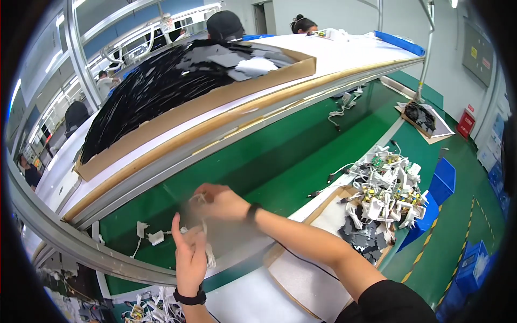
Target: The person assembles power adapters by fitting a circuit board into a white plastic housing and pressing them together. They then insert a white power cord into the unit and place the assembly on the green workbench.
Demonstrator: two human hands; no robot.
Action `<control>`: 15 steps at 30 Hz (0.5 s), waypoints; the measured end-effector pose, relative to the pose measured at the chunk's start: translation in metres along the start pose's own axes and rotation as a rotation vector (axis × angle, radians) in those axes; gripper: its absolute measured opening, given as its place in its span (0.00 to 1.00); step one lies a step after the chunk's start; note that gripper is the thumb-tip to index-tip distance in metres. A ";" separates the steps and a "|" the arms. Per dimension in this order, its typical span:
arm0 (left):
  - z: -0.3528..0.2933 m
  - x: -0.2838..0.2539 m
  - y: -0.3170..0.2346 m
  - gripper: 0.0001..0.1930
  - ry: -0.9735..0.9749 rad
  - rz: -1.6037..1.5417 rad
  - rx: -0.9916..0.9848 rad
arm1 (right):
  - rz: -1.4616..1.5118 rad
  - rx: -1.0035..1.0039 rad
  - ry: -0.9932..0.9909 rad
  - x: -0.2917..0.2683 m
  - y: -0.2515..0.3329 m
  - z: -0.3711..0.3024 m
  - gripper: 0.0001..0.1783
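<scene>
My left hand [189, 257] is raised with its fingers curled around a white charger part with a thin white cable [207, 253]. My right hand [219, 201] reaches across from the right, just above it, and pinches the upper end of the same white piece over the green conveyor belt [280, 161]. The piece is blurred, so its exact shape is unclear. Both wrists wear black bands.
Two white adapters with cables [149, 234] lie on the belt left of my hands. A pile of white chargers and circuit boards [388, 188] sits on a cardboard tray [323, 212] at right. A long cardboard box of black parts [172, 81] fills the shelf above. Blue bins [444, 180] stand at far right. People work beyond.
</scene>
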State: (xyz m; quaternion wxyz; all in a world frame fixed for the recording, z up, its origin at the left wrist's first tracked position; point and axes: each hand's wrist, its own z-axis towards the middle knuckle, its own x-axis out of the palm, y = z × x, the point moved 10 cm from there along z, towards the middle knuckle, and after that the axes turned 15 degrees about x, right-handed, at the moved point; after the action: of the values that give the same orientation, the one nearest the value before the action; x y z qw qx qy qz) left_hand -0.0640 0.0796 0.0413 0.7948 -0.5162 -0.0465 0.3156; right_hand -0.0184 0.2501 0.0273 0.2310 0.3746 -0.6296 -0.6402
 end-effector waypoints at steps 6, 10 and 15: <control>0.002 0.021 -0.026 0.33 0.096 0.089 0.012 | -0.460 0.059 -0.433 -0.129 -0.078 0.110 0.26; 0.001 0.010 -0.016 0.32 0.124 0.065 -0.039 | -0.876 0.324 -0.560 -0.224 -0.095 0.113 0.27; 0.022 0.026 -0.001 0.28 0.126 -0.032 -0.075 | -1.077 0.738 -1.026 -0.452 -0.173 0.043 0.28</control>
State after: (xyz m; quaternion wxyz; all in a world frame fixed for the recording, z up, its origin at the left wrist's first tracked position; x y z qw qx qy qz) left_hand -0.0519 0.1105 0.0455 0.7812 -0.5638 -0.0165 0.2675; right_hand 0.2555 0.6418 -0.0602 -0.5606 0.3379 -0.5610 -0.5068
